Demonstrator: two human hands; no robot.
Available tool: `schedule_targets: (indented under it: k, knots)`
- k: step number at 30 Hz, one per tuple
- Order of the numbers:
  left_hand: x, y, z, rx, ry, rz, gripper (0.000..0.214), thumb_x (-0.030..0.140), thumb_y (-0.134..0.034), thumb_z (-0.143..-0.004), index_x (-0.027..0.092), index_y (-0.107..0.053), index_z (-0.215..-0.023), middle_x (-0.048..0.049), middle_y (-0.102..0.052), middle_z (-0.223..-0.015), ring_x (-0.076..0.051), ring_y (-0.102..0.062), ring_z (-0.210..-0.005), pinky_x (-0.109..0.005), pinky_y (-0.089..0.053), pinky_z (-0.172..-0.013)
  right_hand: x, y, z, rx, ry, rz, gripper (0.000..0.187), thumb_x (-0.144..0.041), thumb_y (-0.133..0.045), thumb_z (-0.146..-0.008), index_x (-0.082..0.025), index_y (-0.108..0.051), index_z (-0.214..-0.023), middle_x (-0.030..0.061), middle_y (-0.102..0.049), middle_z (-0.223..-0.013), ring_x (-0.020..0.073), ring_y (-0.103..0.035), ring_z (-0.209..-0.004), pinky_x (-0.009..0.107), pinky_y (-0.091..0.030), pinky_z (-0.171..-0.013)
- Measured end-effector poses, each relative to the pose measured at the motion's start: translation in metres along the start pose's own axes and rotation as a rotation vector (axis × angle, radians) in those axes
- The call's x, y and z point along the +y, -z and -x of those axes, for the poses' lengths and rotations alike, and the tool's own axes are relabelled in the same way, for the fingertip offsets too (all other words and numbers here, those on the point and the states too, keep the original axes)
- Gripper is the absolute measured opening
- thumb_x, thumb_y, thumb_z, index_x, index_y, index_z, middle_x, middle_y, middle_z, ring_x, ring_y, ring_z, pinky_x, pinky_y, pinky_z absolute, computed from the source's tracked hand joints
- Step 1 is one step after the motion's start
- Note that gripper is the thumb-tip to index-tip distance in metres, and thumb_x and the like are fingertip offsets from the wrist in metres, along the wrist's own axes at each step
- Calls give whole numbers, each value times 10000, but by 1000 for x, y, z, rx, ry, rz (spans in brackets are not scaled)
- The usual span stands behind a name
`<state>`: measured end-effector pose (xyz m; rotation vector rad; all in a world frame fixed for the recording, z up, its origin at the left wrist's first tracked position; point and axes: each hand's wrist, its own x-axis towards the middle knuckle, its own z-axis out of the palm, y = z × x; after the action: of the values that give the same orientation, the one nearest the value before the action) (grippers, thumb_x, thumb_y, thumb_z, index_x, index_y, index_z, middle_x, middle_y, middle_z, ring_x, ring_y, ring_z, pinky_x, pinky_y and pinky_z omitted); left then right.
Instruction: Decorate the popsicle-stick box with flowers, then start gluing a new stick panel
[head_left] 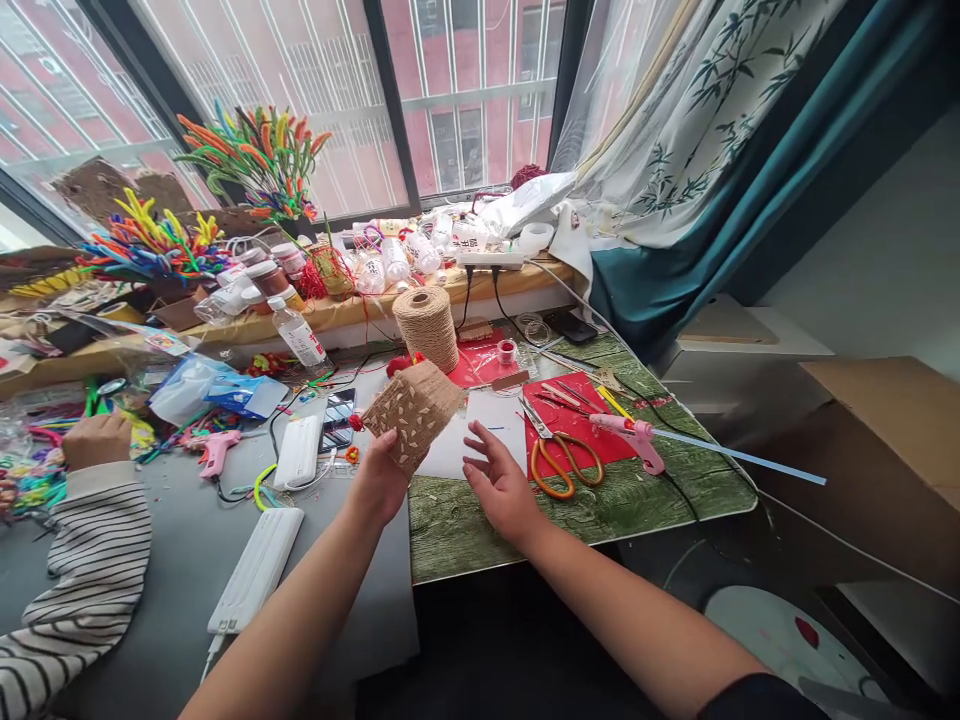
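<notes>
My left hand (381,478) is closed around the lower end of a burlap-wrapped cylinder (414,408) with pale leaf shapes on it, held up tilted over the table. Just right of it my right hand (501,487) hovers with fingers spread and nothing in them, above a white sheet (491,418). Orange-handled scissors (556,458) and a pink glue gun (631,437) with a long glue stick lie right of that hand on a red mat (581,415). A large spool of jute twine (428,326) stands behind the cylinder.
Another person's striped sleeve (82,570) and hand (96,438) rest at the left. A second pink glue gun (216,450), white power banks (256,568), a phone (337,417), bottles and bundles of pipe cleaners (154,243) crowd the table. A cardboard box (892,415) is at right.
</notes>
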<state>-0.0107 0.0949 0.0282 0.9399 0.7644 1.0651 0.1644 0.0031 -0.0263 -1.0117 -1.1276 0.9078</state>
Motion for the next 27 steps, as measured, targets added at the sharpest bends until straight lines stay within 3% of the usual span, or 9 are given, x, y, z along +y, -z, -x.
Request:
schedule_targets:
  k: [6,10,14,18,21,24,27]
  knots:
    - [1,-34,4,50,-73,90,399,510,-597,-928,323,-657,-1275,-5,-685,-1380,-222,-620,-1306,-380,-535,-1044,-31,-12,-9,-171,393,481,845,-232,-555,-974,-325,-95,-1677,35,-97,-1756,292,-176,-1611,523,-256,-1305]
    - [3,-52,7,48,-46,209,425,505,-626,-918,264,-684,-1264,-32,-725,-1307,-200,-655,-1241,-322,-533,-1036,-21,-22,-8,-192,498,612,963,-173,-540,-944,-251,85,-1672,75,76,-1756,323,-81,-1623,563,-267,-1296]
    - [4,-56,5,67,-8,361,426,473,-664,-905,207,-709,-1235,-53,-750,-1241,-182,-710,-1078,-291,-559,-943,-7,-23,-4,-238,548,687,973,-109,-532,-897,-166,55,-1671,143,84,-1749,346,-51,-1622,588,-297,-1278]
    - [2,-57,1,79,7,378,433,460,-689,-895,221,-699,-1257,-51,-760,-1190,-180,-721,-988,-307,-563,-898,-6,-17,0,-250,517,633,897,-112,-540,-895,-182,-94,-1669,158,-58,-1749,330,-130,-1615,571,-332,-1263]
    - [-1,-58,1,79,32,377,426,470,-684,-897,225,-699,-1245,-58,-765,-1136,-192,-717,-973,-327,-564,-882,-13,-13,1,-134,464,434,717,-162,-556,-938,-221,-311,-1610,161,-376,-1645,294,-372,-1525,528,-385,-1231]
    - [-6,-60,3,74,-7,349,402,450,-697,-891,230,-702,-1227,-58,-757,-1143,-198,-709,-978,-329,-560,-855,-23,-14,-5,43,258,105,381,-272,-618,-967,-238,-605,-1346,111,-683,-1271,247,-638,-1198,455,-514,-1081]
    - [-13,-62,4,63,-56,304,387,418,-725,-873,249,-703,-1220,-52,-735,-1225,-210,-691,-1058,-327,-548,-864,-32,-18,-17,186,-19,-304,194,-361,-725,-914,-222,-691,-1045,39,-724,-980,190,-677,-928,366,-555,-919]
